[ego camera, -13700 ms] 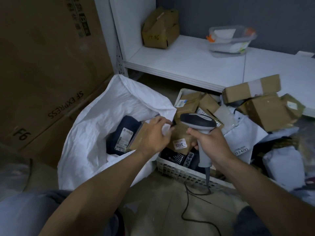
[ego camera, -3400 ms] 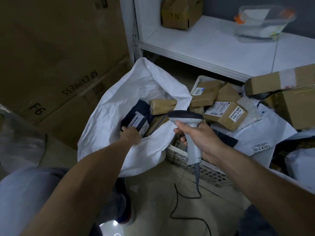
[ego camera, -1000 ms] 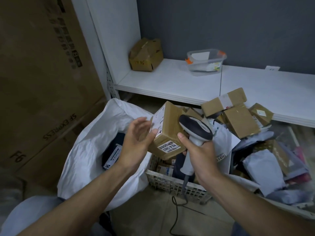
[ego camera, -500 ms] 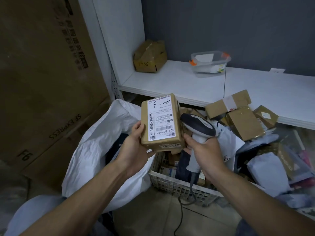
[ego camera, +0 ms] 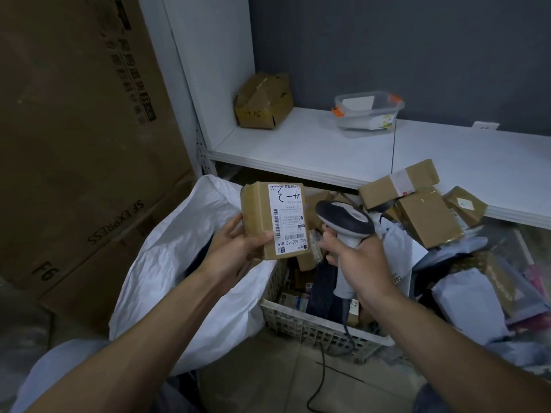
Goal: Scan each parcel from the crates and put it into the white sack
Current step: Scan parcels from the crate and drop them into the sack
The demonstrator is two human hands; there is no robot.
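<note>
Your left hand point(ego camera: 235, 248) grips the brown cardboard parcel point(ego camera: 256, 219), now turned so its white shipping label point(ego camera: 287, 219) faces you; a second ago only its side showed. Your right hand point(ego camera: 354, 257) stays wrapped round the grey-and-white handheld scanner point(ego camera: 343, 217), just beside the box. The parcel hangs above the open white woven sack point(ego camera: 167, 263) and the white plastic lattice crate point(ego camera: 313, 329), seemingly ready for scanning.
</note>
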